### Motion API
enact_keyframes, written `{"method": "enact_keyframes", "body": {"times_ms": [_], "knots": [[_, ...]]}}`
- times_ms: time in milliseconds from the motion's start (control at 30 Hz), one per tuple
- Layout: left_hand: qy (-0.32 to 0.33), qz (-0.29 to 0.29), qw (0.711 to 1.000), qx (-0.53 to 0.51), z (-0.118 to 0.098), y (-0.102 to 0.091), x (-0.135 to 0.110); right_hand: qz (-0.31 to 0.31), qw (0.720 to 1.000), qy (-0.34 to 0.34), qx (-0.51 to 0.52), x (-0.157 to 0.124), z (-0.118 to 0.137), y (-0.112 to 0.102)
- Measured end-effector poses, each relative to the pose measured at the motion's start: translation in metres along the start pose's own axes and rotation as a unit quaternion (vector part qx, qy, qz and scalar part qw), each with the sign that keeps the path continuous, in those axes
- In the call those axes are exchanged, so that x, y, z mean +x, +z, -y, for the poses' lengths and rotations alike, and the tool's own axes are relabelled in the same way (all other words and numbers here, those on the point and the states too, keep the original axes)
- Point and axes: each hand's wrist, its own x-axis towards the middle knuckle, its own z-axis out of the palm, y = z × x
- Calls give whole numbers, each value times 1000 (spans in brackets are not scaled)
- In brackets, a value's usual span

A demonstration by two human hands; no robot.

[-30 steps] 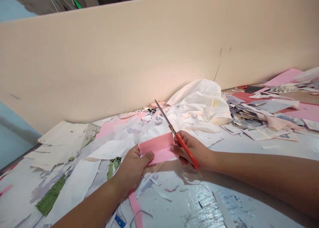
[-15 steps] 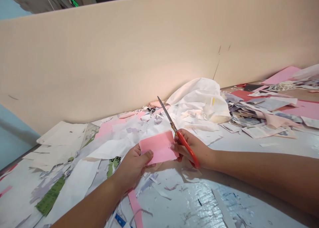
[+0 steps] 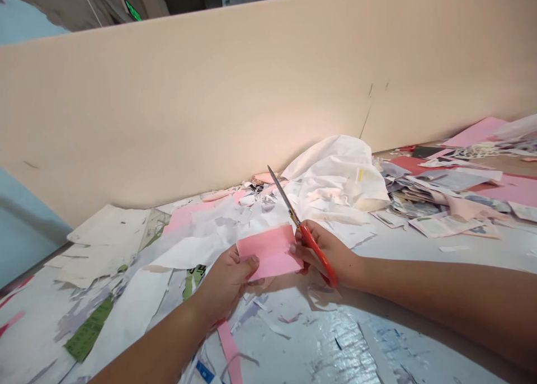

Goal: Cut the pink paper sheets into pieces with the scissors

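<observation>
A pink piece of paper (image 3: 268, 253), folded or creased across its middle, is held up between my two hands above the table. My left hand (image 3: 229, 275) pinches its left edge, thumb on top. With thumb and fingertips my right hand (image 3: 321, 247) steadies the right edge. That same hand also holds scissors (image 3: 309, 238) with red handles, their blades closed and pointing up and away to the left. The right hand's lower fingers are partly hidden behind the handles and paper.
Paper scraps (image 3: 96, 322) and white sheets (image 3: 134, 300) cover the left of the table. Crumpled white material (image 3: 339, 171) lies against a beige panel (image 3: 210, 104) at the back. A stack of cut paper pieces (image 3: 436, 196) and pink sheets (image 3: 514, 187) sit at right.
My hands, the pink paper and the scissors keep nearly the same pose. The whole view has shifted slightly, with everything appearing a little lower and further right.
</observation>
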Motion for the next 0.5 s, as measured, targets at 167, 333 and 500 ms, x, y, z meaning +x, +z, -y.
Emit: {"method": "enact_keyframes", "body": {"times_ms": [167,333,500], "knots": [[-17,16,1000,-4,0,1,-3,-60,998,-10,-13,0,11,2],[-45,17,999,-18,0,4,-6,-56,998,-21,19,5,10,-3],[-51,13,999,-13,0,4,-6,-56,996,-20,60,6,4,-4]]}}
